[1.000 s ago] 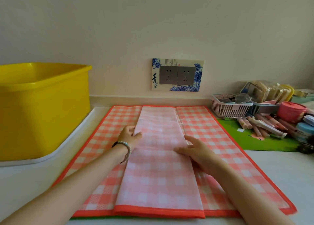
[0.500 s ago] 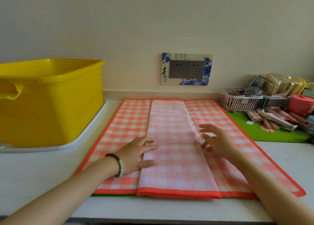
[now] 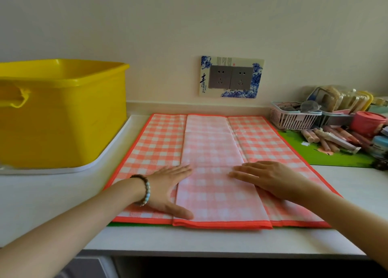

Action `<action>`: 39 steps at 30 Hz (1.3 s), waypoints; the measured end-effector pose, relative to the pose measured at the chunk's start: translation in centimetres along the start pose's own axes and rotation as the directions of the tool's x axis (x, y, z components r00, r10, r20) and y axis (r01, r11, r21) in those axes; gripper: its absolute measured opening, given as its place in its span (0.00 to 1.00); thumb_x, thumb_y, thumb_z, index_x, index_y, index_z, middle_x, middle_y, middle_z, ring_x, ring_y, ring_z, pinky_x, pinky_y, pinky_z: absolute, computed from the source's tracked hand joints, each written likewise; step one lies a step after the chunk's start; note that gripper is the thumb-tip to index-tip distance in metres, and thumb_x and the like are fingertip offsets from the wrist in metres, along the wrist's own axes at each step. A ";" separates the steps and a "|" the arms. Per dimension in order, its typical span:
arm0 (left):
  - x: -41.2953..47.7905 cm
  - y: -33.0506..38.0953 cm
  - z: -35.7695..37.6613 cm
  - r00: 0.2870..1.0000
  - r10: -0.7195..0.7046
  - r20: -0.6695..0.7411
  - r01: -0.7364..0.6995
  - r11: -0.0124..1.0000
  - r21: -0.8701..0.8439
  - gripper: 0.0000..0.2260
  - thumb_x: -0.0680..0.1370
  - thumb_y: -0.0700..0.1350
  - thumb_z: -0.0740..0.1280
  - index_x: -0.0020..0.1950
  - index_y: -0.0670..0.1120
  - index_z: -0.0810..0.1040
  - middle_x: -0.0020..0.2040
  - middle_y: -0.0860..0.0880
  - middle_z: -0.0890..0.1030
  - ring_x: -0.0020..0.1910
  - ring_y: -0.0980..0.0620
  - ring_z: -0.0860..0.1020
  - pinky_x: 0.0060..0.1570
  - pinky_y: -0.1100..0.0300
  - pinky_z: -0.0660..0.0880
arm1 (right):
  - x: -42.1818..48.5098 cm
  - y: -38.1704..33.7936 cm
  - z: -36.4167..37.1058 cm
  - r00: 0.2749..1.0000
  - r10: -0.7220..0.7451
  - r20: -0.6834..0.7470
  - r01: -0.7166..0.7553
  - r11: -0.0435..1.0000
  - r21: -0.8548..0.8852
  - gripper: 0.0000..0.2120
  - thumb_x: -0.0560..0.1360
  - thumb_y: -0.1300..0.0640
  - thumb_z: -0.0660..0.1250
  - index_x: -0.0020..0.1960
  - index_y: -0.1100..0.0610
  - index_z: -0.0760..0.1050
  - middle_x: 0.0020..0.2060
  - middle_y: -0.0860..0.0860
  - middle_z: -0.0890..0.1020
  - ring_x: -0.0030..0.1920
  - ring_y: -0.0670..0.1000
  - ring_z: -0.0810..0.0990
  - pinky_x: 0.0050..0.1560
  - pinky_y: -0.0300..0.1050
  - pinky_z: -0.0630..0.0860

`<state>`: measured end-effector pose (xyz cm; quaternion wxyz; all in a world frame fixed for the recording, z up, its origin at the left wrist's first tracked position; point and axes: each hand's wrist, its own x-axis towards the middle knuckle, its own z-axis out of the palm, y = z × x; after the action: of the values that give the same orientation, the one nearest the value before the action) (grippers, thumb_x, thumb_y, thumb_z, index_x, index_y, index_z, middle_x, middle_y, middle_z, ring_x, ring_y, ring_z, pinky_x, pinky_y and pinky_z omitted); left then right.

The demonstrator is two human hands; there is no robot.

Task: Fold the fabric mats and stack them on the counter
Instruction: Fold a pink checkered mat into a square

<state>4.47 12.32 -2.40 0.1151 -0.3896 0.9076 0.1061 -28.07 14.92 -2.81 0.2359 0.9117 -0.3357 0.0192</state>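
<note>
- One tub [image 3: 63, 118]
- Two sockets [image 3: 220, 77] [image 3: 241, 77]
- Two hands: left hand [image 3: 170, 190], right hand [image 3: 270, 178]
- One bracelet [image 3: 146, 190]
- One green mat [image 3: 336, 158]
- One or two pink mats [image 3: 210, 143], hard to tell
- One pink pot [image 3: 369, 121]

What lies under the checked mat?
Green shows beneath the checked mat: a thin strip at its near left edge and a green mat past its right edge. Whether they are one piece is covered.

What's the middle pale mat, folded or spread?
Folded: the pale mat is a narrow strip, layers doubled at its near hem, on a spread checked mat.
</note>
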 end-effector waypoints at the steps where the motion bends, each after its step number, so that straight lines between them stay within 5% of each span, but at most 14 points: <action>1: 0.0 0.0 0.0 1.000 0.003 0.005 -0.003 1.000 0.006 0.60 0.52 0.82 0.49 0.75 0.55 0.35 0.74 0.59 0.34 0.74 0.59 0.37 0.69 0.58 0.35 | 0.2 0.2 0.2 1.000 -0.018 0.012 0.018 1.000 0.003 0.30 0.72 0.59 0.69 0.71 0.50 0.62 0.62 0.50 0.78 0.57 0.50 0.81 0.51 0.44 0.80; 3: 0.1 0.0 0.0 1.000 0.004 0.005 -0.004 1.000 0.008 0.60 0.52 0.82 0.49 0.75 0.54 0.35 0.74 0.58 0.33 0.74 0.59 0.36 0.70 0.58 0.35 | 0.3 0.3 0.2 0.999 -0.028 0.028 0.028 1.000 0.007 0.33 0.70 0.59 0.72 0.71 0.50 0.63 0.63 0.49 0.78 0.57 0.50 0.81 0.51 0.44 0.80; 7: 0.1 -0.3 0.5 0.999 0.010 -0.045 -0.012 0.999 -0.045 0.58 0.53 0.83 0.49 0.76 0.56 0.37 0.75 0.60 0.36 0.73 0.62 0.38 0.71 0.58 0.38 | 0.5 -0.2 0.1 0.999 0.034 -0.021 -0.032 0.995 0.091 0.23 0.74 0.58 0.56 0.68 0.49 0.70 0.62 0.47 0.79 0.56 0.47 0.81 0.49 0.41 0.79; 10: -0.3 -0.7 0.5 0.991 -0.009 -0.137 -0.024 0.972 -0.235 0.55 0.55 0.82 0.49 0.77 0.56 0.47 0.76 0.60 0.47 0.73 0.62 0.48 0.72 0.58 0.48 | 0.5 -0.9 0.2 0.982 0.163 -0.093 -0.138 0.963 0.232 0.24 0.72 0.62 0.62 0.65 0.46 0.74 0.60 0.44 0.80 0.56 0.47 0.81 0.53 0.41 0.78; 13: -0.6 -1.6 0.4 0.968 -0.079 -0.237 -0.053 0.862 -0.504 0.50 0.58 0.82 0.42 0.73 0.57 0.61 0.70 0.63 0.61 0.67 0.66 0.59 0.66 0.68 0.56 | 0.3 -0.8 0.2 0.919 0.387 0.071 -0.377 0.815 0.440 0.22 0.76 0.63 0.61 0.64 0.44 0.74 0.62 0.40 0.76 0.61 0.43 0.75 0.62 0.39 0.71; 15: -0.5 -1.9 0.4 0.958 -0.148 -0.244 -0.036 0.787 -0.616 0.35 0.69 0.75 0.42 0.68 0.61 0.67 0.66 0.64 0.64 0.66 0.65 0.61 0.67 0.65 0.56 | 0.8 -0.5 0.5 0.870 0.462 0.173 -0.475 0.688 0.549 0.17 0.74 0.56 0.64 0.61 0.47 0.77 0.58 0.42 0.79 0.58 0.43 0.77 0.59 0.46 0.74; 17: -0.1 -2.1 0.2 0.948 -0.191 -0.256 -0.041 0.724 -0.689 0.12 0.81 0.56 0.52 0.61 0.63 0.70 0.63 0.64 0.70 0.63 0.65 0.67 0.68 0.62 0.61 | 1.6 0.1 1.2 0.808 0.572 0.137 -0.510 0.565 0.648 0.17 0.75 0.45 0.63 0.52 0.55 0.81 0.46 0.47 0.84 0.48 0.49 0.82 0.49 0.50 0.77; 18: 0.2 -2.2 0.2 0.935 -0.212 -0.284 -0.048 0.719 -0.693 0.11 0.82 0.48 0.56 0.59 0.61 0.71 0.61 0.63 0.73 0.61 0.66 0.70 0.67 0.61 0.64 | 2.0 0.4 1.5 0.769 0.623 0.142 -0.538 0.511 0.670 0.16 0.76 0.47 0.63 0.46 0.60 0.81 0.40 0.49 0.83 0.43 0.51 0.81 0.45 0.51 0.77; 20: 1.0 -2.3 0.2 0.903 -0.271 -0.334 -0.032 0.731 -0.681 0.12 0.80 0.42 0.60 0.60 0.55 0.74 0.58 0.60 0.76 0.58 0.64 0.73 0.65 0.60 0.68 | 2.8 0.9 2.1 0.711 0.684 0.164 -0.552 0.398 0.732 0.13 0.78 0.55 0.63 0.41 0.63 0.77 0.33 0.52 0.80 0.38 0.52 0.78 0.41 0.52 0.74; 23: 2.3 -1.9 -0.1 0.839 -0.368 -0.400 -0.002 0.734 -0.679 0.09 0.76 0.48 0.67 0.56 0.54 0.76 0.52 0.59 0.79 0.51 0.62 0.76 0.53 0.63 0.74 | 3.7 1.1 2.1 0.647 0.735 0.202 -0.534 0.249 0.808 0.13 0.78 0.56 0.63 0.39 0.63 0.76 0.30 0.52 0.79 0.30 0.49 0.76 0.34 0.48 0.73; 28: 4.9 -1.2 -0.6 0.748 -0.490 -0.447 0.046 0.711 -0.702 0.11 0.73 0.51 0.70 0.53 0.48 0.78 0.44 0.54 0.81 0.41 0.60 0.77 0.36 0.72 0.68 | 4.9 1.6 3.1 0.506 0.840 0.194 -0.574 0.160 0.803 0.17 0.77 0.54 0.64 0.34 0.63 0.72 0.27 0.54 0.77 0.30 0.51 0.79 0.29 0.41 0.70; 34: 6.5 -1.3 -0.5 0.718 -0.590 -0.370 0.170 0.664 -0.728 0.20 0.73 0.50 0.71 0.62 0.48 0.71 0.42 0.53 0.78 0.43 0.53 0.78 0.44 0.62 0.74 | 6.2 1.6 3.0 0.407 0.875 0.261 -0.689 0.107 0.717 0.14 0.75 0.51 0.67 0.34 0.58 0.79 0.26 0.52 0.77 0.28 0.49 0.72 0.28 0.40 0.64; 39: 6.2 -0.7 -1.0 0.725 -0.461 -0.512 0.219 0.859 -0.463 0.19 0.76 0.48 0.67 0.66 0.52 0.70 0.58 0.51 0.75 0.55 0.53 0.74 0.53 0.60 0.74 | 6.8 2.2 2.8 0.391 0.860 0.327 -0.760 0.101 0.642 0.14 0.73 0.50 0.70 0.34 0.58 0.79 0.25 0.50 0.76 0.28 0.47 0.71 0.27 0.39 0.65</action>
<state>0.76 7.34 -3.36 -0.2394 -0.5795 0.7694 0.1217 -24.50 8.07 -3.09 -0.1664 0.5797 -0.7252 0.3321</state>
